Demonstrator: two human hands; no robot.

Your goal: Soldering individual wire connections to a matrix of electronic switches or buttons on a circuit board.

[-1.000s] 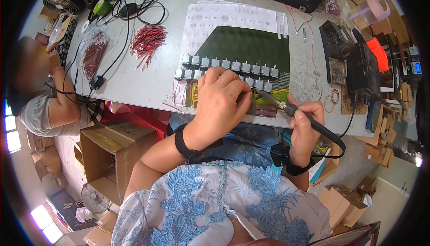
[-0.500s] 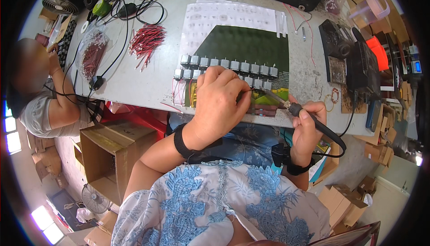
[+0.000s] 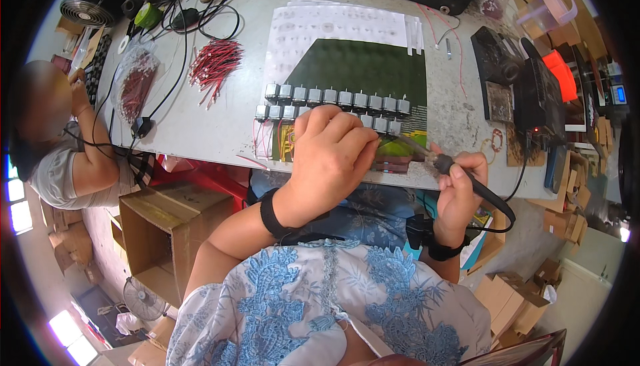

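Two rows of small silver electric motors stand on a dark green printed sheet point(image 3: 373, 66), a back row point(image 3: 361, 101) and a front row point(image 3: 381, 125). My left hand point(image 3: 330, 149) bends over the front row and hides its middle, fingertips pinched together near the row's right end. What they grip is hidden. In my right hand point(image 3: 460, 186) is a soldering iron point(image 3: 485, 195), held by its black handle. The iron's metal shaft points left to the near side of the right-hand front motors, close to my left fingertips. Whether its tip touches a motor cannot be seen.
A bunch of red-and-white wires point(image 3: 215, 67) and a plastic bag of wires point(image 3: 137, 86) lie to the left. At the right stands a black soldering station point(image 3: 537, 99). Another person point(image 3: 73, 139) sits at the left edge. A cardboard box point(image 3: 157, 233) is below the table.
My left fingertips have shifted slightly rightward and nearer along the front row. The iron's tip has dipped a little toward me. The whole view has moved slightly.
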